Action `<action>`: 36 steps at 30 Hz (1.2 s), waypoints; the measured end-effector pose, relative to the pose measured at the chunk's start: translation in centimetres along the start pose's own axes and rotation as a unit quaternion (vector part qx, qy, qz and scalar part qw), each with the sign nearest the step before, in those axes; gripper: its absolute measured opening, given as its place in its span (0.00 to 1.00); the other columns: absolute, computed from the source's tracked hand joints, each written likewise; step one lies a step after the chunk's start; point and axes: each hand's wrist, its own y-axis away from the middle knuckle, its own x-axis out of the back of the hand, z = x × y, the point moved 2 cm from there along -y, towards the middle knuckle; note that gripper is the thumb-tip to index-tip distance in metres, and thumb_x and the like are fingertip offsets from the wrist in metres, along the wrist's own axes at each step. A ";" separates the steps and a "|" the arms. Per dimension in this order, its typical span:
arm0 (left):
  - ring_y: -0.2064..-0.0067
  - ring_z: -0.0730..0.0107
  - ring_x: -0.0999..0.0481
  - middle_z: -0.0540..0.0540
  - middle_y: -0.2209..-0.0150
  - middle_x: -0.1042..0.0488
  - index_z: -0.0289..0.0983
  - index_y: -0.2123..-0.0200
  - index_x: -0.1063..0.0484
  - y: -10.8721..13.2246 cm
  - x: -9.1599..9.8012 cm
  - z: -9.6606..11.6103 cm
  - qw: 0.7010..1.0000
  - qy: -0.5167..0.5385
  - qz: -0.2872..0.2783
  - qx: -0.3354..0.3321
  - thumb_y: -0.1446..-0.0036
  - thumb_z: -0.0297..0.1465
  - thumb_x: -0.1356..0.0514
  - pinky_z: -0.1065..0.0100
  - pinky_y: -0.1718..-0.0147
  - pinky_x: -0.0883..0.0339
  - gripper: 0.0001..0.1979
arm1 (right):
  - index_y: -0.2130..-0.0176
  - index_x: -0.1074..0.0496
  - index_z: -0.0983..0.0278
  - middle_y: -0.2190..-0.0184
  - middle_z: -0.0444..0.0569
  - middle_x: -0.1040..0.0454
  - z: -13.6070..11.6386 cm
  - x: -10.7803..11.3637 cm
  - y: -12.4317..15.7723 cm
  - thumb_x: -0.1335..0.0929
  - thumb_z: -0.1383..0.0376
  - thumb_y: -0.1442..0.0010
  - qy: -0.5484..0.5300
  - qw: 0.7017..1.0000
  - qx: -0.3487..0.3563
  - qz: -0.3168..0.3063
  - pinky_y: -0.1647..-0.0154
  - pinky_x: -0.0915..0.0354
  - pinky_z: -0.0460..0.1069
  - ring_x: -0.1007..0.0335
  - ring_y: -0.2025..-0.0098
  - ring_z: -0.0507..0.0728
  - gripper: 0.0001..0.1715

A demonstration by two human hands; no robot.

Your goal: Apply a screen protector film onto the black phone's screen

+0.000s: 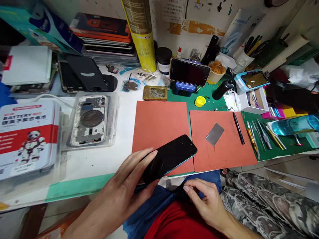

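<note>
A black phone [171, 157] with a dark screen is held by my left hand [127, 186], thumb on the near edge and fingers on its left end. The phone lies tilted over the near right part of a red-brown mat [160, 122]. My right hand [205, 199] is below the table edge, in front of my lap, its fingers curled with thumb and index finger close together; whatever is between them, if anything, is too small to make out. On the second red-brown mat [229, 151] lie a thin metal plate [214, 134] and a black pen-like tool [238, 128].
An opened phone housing [91, 121] sits in a clear tray on the left, beside a battery box [27, 132]. Another phone [189, 72] stands on a blue holder [185, 88]. Several tools [264, 134] lie at the right. A person's camouflage-clad legs [269, 199] are at the lower right.
</note>
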 end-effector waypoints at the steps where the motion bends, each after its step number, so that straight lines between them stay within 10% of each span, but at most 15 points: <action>1: 0.31 0.56 0.28 0.39 0.31 0.30 0.41 0.25 0.44 0.1 -0.2 0.1 1.000 -0.006 -0.001 -0.002 0.25 0.35 0.43 0.54 0.34 0.27 0.29 | 0.56 0.19 0.60 0.66 0.46 0.18 0.0 -0.1 0.0 0.33 0.61 0.25 -0.001 1.000 0.001 -0.001 0.66 0.32 0.48 0.25 0.69 0.54 0.12; 28: 0.36 0.53 0.31 0.40 0.37 0.30 0.46 0.25 0.43 -0.9 -2.2 -1.1 0.999 0.006 0.042 -0.031 0.33 0.25 0.38 0.51 0.36 0.31 0.36 | 0.59 0.20 0.61 0.69 0.44 0.21 -2.3 1.2 -1.0 0.31 0.64 0.26 0.035 0.991 0.085 0.095 0.67 0.32 0.46 0.25 0.71 0.52 0.09; 36: 0.39 0.53 0.25 0.43 0.38 0.26 0.48 0.26 0.40 -2.3 -2.8 -3.4 0.995 0.038 0.062 -0.071 0.29 0.38 0.39 0.54 0.40 0.27 0.31 | 0.60 0.20 0.61 0.68 0.46 0.19 -2.1 9.0 -3.3 0.31 0.60 0.25 0.176 0.946 0.064 0.266 0.65 0.32 0.49 0.25 0.70 0.54 0.12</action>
